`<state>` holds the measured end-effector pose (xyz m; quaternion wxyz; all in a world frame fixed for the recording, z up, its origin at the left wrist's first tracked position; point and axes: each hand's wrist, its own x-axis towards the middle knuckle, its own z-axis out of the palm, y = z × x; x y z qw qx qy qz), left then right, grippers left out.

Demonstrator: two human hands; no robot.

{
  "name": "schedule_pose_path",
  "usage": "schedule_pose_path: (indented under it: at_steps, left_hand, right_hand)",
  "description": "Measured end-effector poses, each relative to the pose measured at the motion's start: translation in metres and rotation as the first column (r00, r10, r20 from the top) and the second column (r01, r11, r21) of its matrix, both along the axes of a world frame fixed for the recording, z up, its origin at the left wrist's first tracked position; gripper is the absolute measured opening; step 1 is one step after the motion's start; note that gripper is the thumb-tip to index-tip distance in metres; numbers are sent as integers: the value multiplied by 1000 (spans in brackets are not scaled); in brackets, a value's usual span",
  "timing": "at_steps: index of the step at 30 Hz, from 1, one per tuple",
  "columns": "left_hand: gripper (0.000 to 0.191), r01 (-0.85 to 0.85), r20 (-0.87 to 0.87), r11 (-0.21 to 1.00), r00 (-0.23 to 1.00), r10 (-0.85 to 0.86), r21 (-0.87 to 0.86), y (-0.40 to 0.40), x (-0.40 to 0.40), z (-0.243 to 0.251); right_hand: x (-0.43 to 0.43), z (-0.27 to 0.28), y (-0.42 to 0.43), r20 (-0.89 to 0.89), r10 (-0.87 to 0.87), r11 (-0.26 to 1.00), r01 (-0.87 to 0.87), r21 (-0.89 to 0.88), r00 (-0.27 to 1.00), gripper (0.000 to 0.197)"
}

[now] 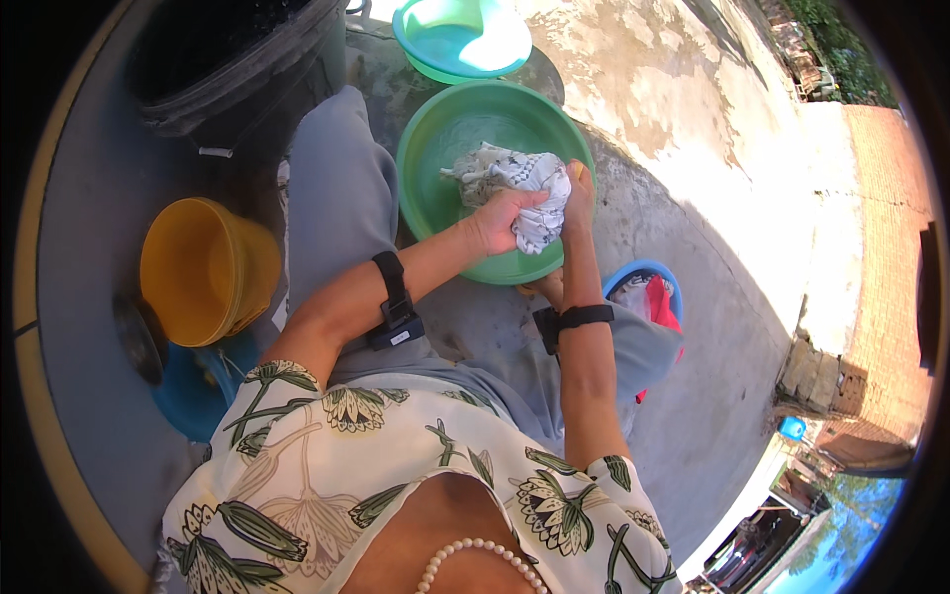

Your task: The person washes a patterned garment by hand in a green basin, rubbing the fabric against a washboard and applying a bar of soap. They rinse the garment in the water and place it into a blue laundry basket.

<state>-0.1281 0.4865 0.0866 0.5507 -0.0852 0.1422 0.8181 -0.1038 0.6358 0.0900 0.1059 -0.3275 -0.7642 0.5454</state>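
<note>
A bunched white garment with a dark print point(545, 182) is held over a round green plastic basin point(423, 197). My left hand point(506, 223) grips its near side, the thumb laid across the fabric. On the other side my right hand point(580, 194) has hold of the same bundle, its fingers partly hidden by the cloth. The loose end of the garment hangs left, over the basin's inside. Water appears to lie in the basin, with the floor close around its rim. Each of my forearms wears a black strap with a small device.
Beyond the basin stands a second green basin point(445, 44). At left are a large dark tub point(245, 82), a yellow bucket point(197, 271) and a blue basin point(185, 401). A blue container of clothes point(646, 271) sits by my right knee. A brick wall point(890, 223) rises at far right.
</note>
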Motion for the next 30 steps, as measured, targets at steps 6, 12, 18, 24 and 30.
schedule_pose_path:
  at_steps: [6,12,18,24,30]
  left_hand:
    - [33,-112,-625,973,780,-40,-202,-7,20,-15]
    - [40,-95,-877,904,302,-374,-418,-19,14,22]
    - [32,-169,-709,774,552,-438,-610,-3,12,-21]
    - [39,-296,-941,911,-94,-326,-286,-4,23,-31]
    - [40,-280,-768,782,-187,-613,-556,-8,4,11]
  right_hand:
    - [11,63,-72,1,554,652,-434,622,833,41]
    - [-3,4,11,211,558,731,-596,333,803,42]
    - [20,49,-55,44,458,794,-431,429,888,35]
    - [18,10,6,143,534,820,-552,152,833,28]
    - [39,-9,27,146,313,773,-163,-613,938,27]
